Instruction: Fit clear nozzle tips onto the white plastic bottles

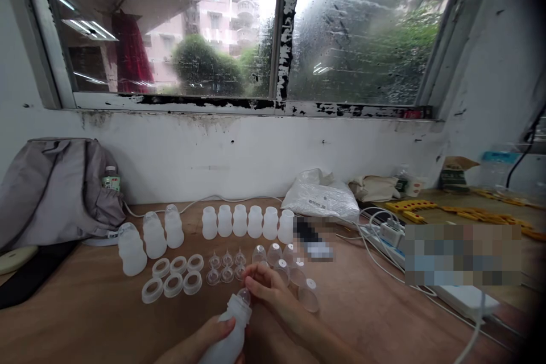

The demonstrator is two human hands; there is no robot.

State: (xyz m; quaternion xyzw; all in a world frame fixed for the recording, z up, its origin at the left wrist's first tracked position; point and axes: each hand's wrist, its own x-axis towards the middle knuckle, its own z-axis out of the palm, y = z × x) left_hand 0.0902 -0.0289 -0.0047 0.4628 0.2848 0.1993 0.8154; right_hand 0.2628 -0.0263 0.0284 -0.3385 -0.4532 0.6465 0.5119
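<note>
In my left hand [213, 333], a frosted white baby bottle [228, 344] leans up and to the right, fingers wrapped round its body. A ring sits on its neck and a clear nipple [243, 296] sticks out of the top. The thumb and fingertips of my right hand [268, 287] are closed at that nipple. Just beyond lie several clear nipples [214, 276] in two rows. To their left are several white collar rings [173, 284]; to their right stand several clear domed caps [307, 296], partly hidden behind my right hand.
Several open bottles [240, 220] line the back, and three capped bottles [154, 236] stand at left. A grey backpack [63, 187] rests against the wall. A white plastic bag [322, 196], a phone [313, 239], cables and a power strip [463, 298] occupy the right side.
</note>
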